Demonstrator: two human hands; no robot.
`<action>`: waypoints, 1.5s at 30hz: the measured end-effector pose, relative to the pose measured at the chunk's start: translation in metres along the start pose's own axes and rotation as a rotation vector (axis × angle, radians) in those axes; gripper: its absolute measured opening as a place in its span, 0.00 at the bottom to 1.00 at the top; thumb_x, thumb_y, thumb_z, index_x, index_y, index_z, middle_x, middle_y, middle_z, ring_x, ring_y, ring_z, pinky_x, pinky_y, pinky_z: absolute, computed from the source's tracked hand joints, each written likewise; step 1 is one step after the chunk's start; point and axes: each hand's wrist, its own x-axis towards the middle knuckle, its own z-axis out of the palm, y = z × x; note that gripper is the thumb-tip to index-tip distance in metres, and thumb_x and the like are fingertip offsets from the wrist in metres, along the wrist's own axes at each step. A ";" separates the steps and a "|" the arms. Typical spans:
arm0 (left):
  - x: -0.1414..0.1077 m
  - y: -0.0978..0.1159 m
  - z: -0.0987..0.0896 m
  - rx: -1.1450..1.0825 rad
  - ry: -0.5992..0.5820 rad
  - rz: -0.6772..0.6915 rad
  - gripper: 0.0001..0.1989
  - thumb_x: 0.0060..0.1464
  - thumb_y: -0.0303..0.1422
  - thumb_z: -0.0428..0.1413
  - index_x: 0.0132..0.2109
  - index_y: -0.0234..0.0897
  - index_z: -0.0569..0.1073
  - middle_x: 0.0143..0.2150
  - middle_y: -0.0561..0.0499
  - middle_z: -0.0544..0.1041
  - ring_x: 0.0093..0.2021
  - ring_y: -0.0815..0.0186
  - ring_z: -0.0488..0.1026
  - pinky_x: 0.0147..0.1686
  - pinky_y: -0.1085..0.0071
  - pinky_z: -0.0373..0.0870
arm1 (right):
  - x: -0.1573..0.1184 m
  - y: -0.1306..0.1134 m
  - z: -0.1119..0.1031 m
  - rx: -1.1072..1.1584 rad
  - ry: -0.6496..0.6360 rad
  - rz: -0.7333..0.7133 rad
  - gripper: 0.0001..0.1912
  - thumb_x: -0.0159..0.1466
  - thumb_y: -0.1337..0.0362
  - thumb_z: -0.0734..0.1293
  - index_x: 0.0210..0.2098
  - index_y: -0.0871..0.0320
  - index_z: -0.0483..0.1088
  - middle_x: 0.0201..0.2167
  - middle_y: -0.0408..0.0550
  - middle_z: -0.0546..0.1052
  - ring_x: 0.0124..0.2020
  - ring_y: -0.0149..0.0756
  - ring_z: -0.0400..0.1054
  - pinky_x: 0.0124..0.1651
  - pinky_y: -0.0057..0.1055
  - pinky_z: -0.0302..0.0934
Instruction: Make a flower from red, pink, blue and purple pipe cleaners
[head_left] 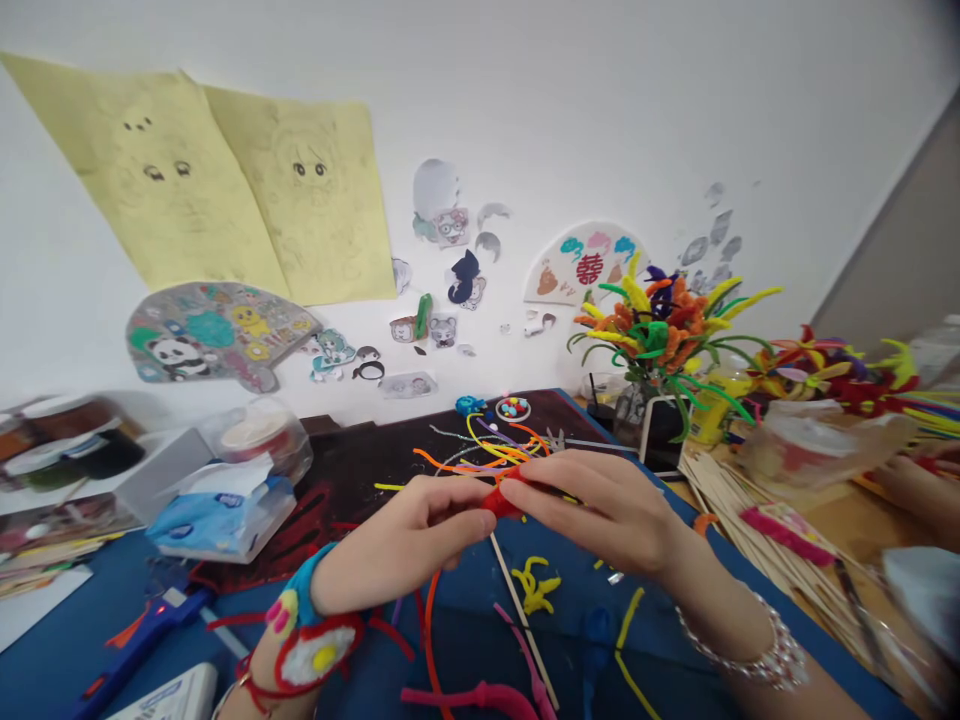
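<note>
A blue glue gun (142, 640) is seen at the left of the blue worktop (660, 600), with a tissue pack (225, 512) placed behind it. To the right, the left hand (424, 530) is held mostly closed, its fingers curled and its thumb laid along the left end of a fuzzy red piece (504, 498), which is pinched there above the middle of the worktop. Below the red piece a thin wooden stick (525, 625) is seen slanting down to the right; whether the two are joined cannot be told, as the join is covered by the fingers. The right end of the red piece is touched by the fingertips of the right hand (607, 510), which is held partly open, palm down, with its fingers stretched to the left; its thumb is hidden. Under this hand a yellow fuzzy piece (536, 587) with curved prongs is laid on the worktop. Farther right, a bundle of wooden sticks (780, 545) is spread out, and another person's hand (919, 490) is partly seen at the edge.
</note>
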 end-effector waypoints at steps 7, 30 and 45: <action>0.003 -0.002 -0.002 -0.142 -0.041 -0.002 0.13 0.56 0.37 0.52 0.44 0.33 0.74 0.20 0.59 0.58 0.21 0.74 0.52 0.22 0.76 0.53 | 0.004 -0.003 -0.007 -0.150 0.017 -0.131 0.12 0.66 0.72 0.57 0.44 0.63 0.71 0.35 0.51 0.78 0.35 0.34 0.70 0.41 0.31 0.68; 0.003 -0.001 0.003 0.071 0.007 -0.023 0.16 0.58 0.37 0.49 0.46 0.31 0.74 0.25 0.57 0.61 0.24 0.73 0.54 0.24 0.75 0.53 | 0.010 -0.004 -0.001 0.604 -0.112 0.570 0.04 0.60 0.69 0.68 0.34 0.56 0.76 0.30 0.44 0.76 0.34 0.31 0.68 0.37 0.28 0.64; 0.003 0.002 0.000 -0.068 0.029 -0.044 0.12 0.55 0.35 0.51 0.39 0.31 0.73 0.22 0.59 0.60 0.21 0.75 0.55 0.22 0.76 0.54 | 0.003 -0.007 -0.004 0.046 0.012 0.018 0.10 0.65 0.74 0.61 0.43 0.64 0.71 0.35 0.52 0.75 0.38 0.36 0.67 0.42 0.36 0.67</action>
